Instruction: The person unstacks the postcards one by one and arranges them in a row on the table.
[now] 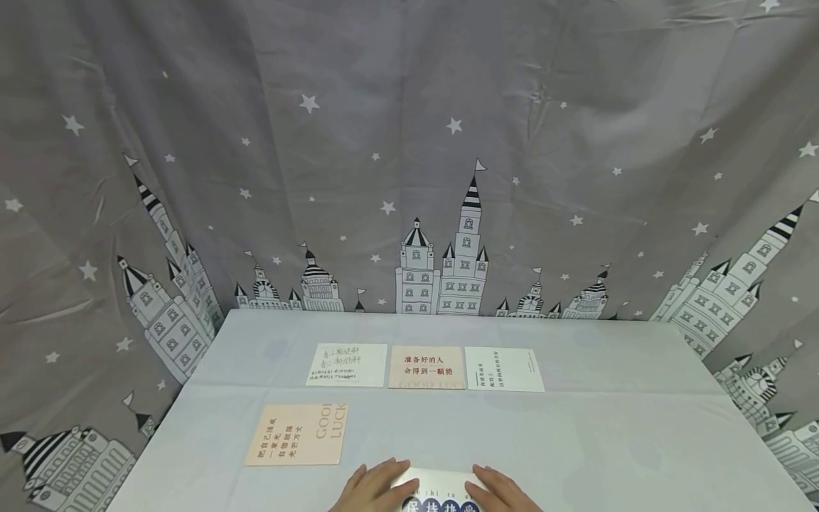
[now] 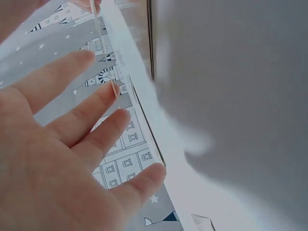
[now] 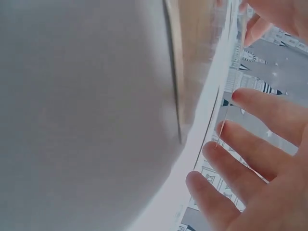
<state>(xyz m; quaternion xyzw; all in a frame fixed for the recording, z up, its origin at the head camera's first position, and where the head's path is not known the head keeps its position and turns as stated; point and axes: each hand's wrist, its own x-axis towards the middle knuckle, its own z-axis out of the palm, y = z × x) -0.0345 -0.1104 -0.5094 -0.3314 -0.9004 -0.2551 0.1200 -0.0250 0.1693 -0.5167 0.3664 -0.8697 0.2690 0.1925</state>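
Observation:
A white card (image 1: 441, 479) with blue circles bearing white characters is at the bottom middle of the head view, its lower part cut off by the frame. My left hand (image 1: 374, 488) holds its left side, thumb over the front. On the opposite side my right hand (image 1: 502, 491) grips it likewise. Both wrist views show the card edge-on, as a thin pale line at the fingertips, raised off the table. The other fingers of each hand are spread out behind it.
Across the table (image 1: 608, 441) lies a row: a handwritten white card (image 1: 345, 377), an orange-pink card (image 1: 426, 361) and a white printed card (image 1: 512, 363). Nearer and to the left lies a peach "GOOD LUCK" card (image 1: 297, 419). A grey castle-print curtain (image 1: 358, 128) hangs behind.

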